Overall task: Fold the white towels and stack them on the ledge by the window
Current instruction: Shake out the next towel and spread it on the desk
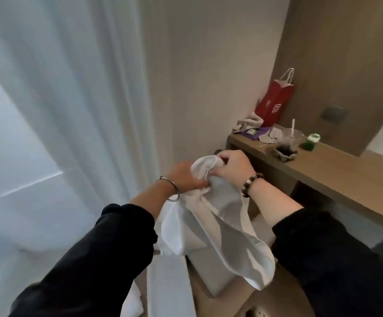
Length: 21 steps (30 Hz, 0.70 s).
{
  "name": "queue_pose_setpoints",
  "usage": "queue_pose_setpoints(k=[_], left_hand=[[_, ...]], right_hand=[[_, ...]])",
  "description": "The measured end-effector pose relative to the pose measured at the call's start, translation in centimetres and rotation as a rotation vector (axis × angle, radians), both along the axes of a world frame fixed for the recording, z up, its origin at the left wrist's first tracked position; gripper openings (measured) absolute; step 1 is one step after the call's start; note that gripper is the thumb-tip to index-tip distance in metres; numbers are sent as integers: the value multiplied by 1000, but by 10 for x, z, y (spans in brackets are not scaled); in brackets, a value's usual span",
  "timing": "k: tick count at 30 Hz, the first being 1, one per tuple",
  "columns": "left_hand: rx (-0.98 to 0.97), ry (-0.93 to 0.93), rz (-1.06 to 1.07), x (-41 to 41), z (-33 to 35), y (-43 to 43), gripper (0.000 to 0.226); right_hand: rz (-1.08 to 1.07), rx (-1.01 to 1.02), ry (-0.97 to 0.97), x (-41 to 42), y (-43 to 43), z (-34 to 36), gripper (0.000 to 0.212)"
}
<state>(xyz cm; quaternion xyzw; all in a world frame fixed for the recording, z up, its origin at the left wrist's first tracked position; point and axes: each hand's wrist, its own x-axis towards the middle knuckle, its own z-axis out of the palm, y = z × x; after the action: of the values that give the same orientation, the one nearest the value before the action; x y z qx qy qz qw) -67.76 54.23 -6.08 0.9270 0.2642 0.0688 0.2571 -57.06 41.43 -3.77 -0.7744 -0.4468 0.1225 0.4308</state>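
Mid-frame, both hands hold the bunched top of a white towel (pixel 220 225). The left hand (pixel 186 177) has its grip pinched tight on a fold. The right hand (pixel 229 170) curls its fingers round the upper edge. The towel hangs in the air toward the lower centre, left of the wooden surface (pixel 346 170).

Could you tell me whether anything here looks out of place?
Yes: the desk is cluttered at its far corner, with crumpled cloths beside a leaning red bag. The towel, gripped by the left hand and right hand, hangs bunched, not yet folded.
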Motion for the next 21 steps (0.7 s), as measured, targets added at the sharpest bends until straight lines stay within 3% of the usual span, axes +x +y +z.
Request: queue_pose_setpoints(k=[8,12,14,17,19,21], left_hand=[[-47,21,-203,220,15,-91,28],[-211,17,-205,339,20,-144,32],[-330,20,-192,397,20,-173,34],[-529,-16,-159,471,19,-215,51],[-672,-43,-146,512,20,-241,64],[-758,-16,-169,547,21,-264,62]], right_hand=[[-221,-54,2,199,-107,-7,15],[-164,-177,175,300,-180,-13,22],[-137,-189,274,345,-222,-16,43],[-166,-186,447,404,-283,-20,95],[-188,-170,526,431,-313,-21,103],[-242,-90,545,448,-333,-20,91]])
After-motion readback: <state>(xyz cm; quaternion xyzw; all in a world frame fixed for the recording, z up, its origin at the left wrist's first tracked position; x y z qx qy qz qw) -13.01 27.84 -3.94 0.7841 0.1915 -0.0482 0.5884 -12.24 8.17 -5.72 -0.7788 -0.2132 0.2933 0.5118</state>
